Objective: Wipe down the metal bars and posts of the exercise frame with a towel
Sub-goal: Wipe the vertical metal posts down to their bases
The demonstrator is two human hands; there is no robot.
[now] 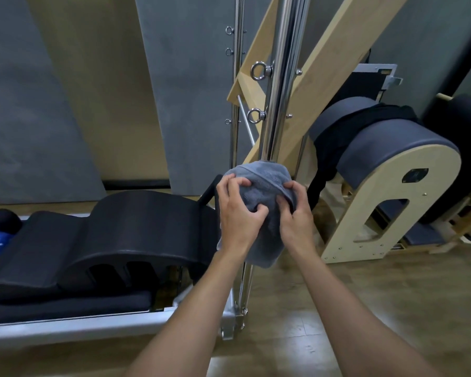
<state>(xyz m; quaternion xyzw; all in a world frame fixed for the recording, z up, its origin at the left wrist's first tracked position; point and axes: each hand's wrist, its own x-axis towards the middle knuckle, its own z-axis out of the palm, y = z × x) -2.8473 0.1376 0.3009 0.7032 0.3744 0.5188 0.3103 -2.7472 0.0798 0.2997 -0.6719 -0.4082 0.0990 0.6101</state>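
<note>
A grey towel [259, 186] is wrapped around the shiny upright metal post [280, 85] of the exercise frame, near the middle of the view. My left hand [237, 213] grips the towel from the left with curled fingers. My right hand [295, 213] grips it from the right, thumb and fingers pinching the cloth. The post is hidden under the towel and shows again below it, at the frame's corner [234, 319]. Two steel eye bolts [259, 72] stick out of the post above the towel. A thinner metal post [235, 85] stands just to the left.
A black arched cushion [120, 235] lies on the frame's bed at left, above the aluminium rail [93, 326]. A wooden ladder barrel with grey padding [392, 170] stands close on the right, dark cloth draped over it. Wooden beams [332, 61] cross behind the post. Wood floor lies below.
</note>
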